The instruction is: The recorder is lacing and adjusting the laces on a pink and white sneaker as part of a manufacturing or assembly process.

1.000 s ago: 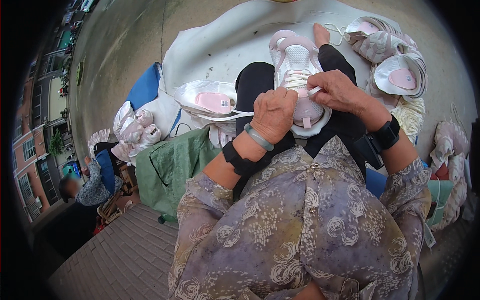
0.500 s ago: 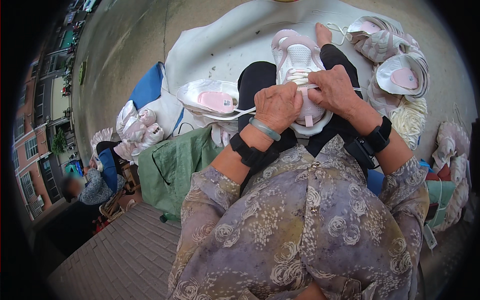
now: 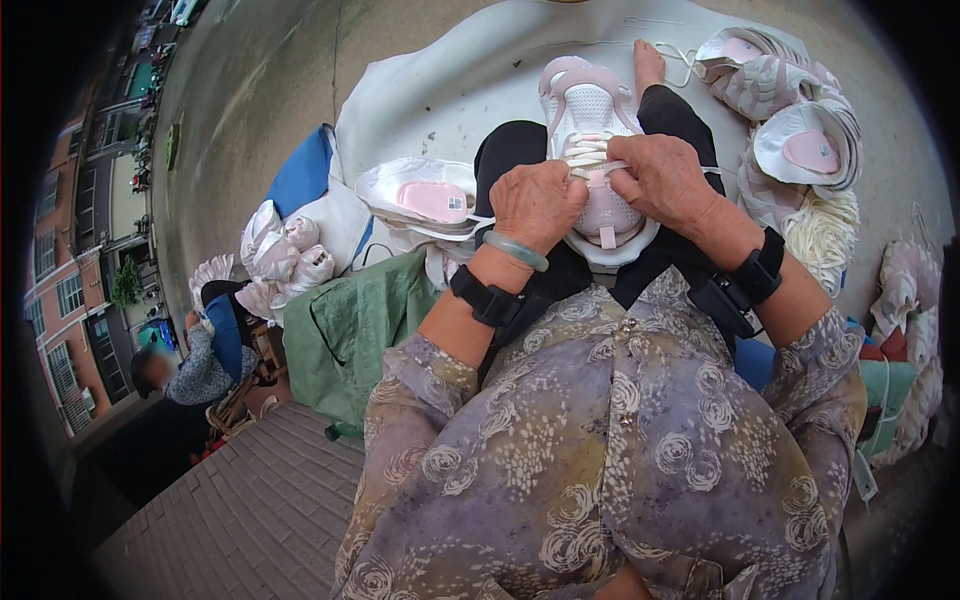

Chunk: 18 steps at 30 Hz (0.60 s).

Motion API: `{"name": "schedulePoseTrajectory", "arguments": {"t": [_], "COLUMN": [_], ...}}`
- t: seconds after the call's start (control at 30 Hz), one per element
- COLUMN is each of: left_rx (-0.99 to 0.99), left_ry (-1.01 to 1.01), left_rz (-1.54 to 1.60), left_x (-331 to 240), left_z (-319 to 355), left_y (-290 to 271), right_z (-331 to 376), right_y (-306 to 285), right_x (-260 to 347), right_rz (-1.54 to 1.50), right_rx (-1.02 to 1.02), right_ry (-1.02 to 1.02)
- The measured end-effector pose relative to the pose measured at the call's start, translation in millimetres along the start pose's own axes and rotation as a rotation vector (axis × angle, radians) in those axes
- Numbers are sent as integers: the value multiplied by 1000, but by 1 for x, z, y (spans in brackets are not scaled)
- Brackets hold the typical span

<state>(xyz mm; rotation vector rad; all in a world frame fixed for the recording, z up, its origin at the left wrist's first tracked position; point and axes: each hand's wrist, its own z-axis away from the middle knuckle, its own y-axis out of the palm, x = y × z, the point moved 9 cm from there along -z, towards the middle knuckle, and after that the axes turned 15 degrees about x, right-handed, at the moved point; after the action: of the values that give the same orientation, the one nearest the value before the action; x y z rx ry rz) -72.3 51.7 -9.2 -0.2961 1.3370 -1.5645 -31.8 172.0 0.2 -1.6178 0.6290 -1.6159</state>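
The pale pink and white shoe point(image 3: 592, 160) lies on the person's lap, over dark trousers, sole down and opening toward the body. It has a mesh toe, a pink band across the front, a white sole rim and a small pink tab on its tongue. White laces point(image 3: 585, 152) cross its middle.

The left hand point(image 3: 537, 205) is curled into a loose fist on the left side of the shoe, fingers pinched on the lace end at the eyelets; a pale green bangle and a black wristband sit on that wrist. The right hand point(image 3: 665, 180) is closed in the same way on the right side, fingertips meeting the laces near the middle, with a black watch on its wrist. The two hands are almost touching over the shoe.

The shoe's long axis runs straight away from the person, toe pointing toward the top of the view, heel hidden under the hands.

To the left a second shoe point(image 3: 425, 200) rests on its side on the white cloth point(image 3: 470, 80); to the right lies a pile of shoes point(image 3: 800, 130).
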Motion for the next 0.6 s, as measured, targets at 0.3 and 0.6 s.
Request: {"name": "schedulePoseTrajectory", "arguments": {"t": [0.3, 0.6], "left_rx": [191, 300], "left_ry": [-28, 60], "left_rz": [457, 748], "left_x": [37, 52], "left_z": [-14, -16], "left_y": [19, 24], "right_z": [13, 51], "right_y": [-22, 2], "right_x": [6, -5], "right_rz": [52, 206], "right_rx": [-11, 10], "right_ry": [-55, -49]}}
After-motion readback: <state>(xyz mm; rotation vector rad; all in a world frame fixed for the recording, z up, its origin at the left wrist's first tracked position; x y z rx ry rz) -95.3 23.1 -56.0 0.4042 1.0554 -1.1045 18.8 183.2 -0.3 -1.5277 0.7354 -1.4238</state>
